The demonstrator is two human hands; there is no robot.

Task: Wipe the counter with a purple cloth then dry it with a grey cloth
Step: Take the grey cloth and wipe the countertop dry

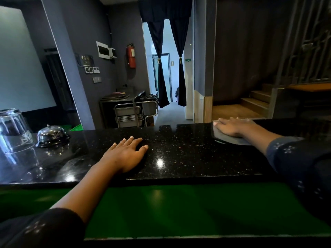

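Two flat hands: right (232, 128) presses grey cloth (231, 138), left (128, 154) on speckled counter (188, 153).

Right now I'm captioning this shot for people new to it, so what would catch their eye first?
Two hands on the glossy black speckled counter: the left hand lies flat mid-counter, and the right hand presses a grey cloth flat at the far right edge. At the left stand a silver call bell and an upturned glass.

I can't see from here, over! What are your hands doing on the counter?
Right hand flat on grey cloth, far right of counter. Left hand flat on bare counter. Bell and upturned glass at left.
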